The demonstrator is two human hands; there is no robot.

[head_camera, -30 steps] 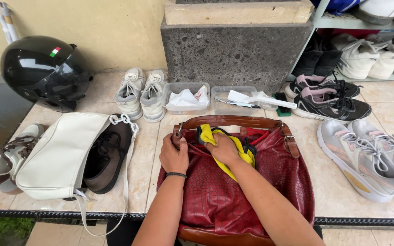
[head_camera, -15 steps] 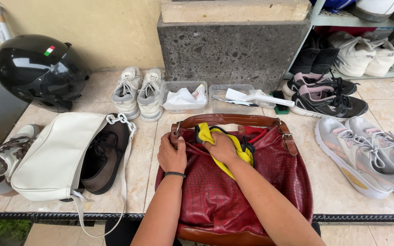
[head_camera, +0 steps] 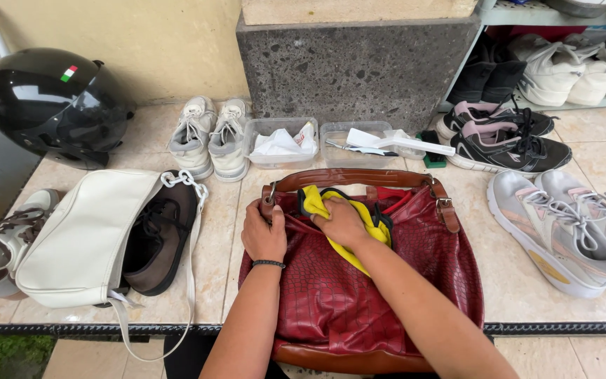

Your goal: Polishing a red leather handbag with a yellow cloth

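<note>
Fingers of your left hand are closed on the top edge of the red bag, just below the strap ring. Fingers of your right hand are curled shut on the yellow cloth, pressing it against the bag's upper front, just right of the left hand. The cloth runs from above the right knuckles, near the brown strap, down past the right wrist.

Change from the earlier frames: both grips are unchanged. The right hand remains on the cloth at the same spot near the bag mouth; the left hand has not released the edge. The view has shifted slightly; the bag has not moved on the tiled ledge.

Left of your left hand lie a brown shoe and a cream bag. Beyond your fingertips stand two clear tubs and white sneakers. A black helmet sits far left. Grey sneakers lie right of the right hand.
</note>
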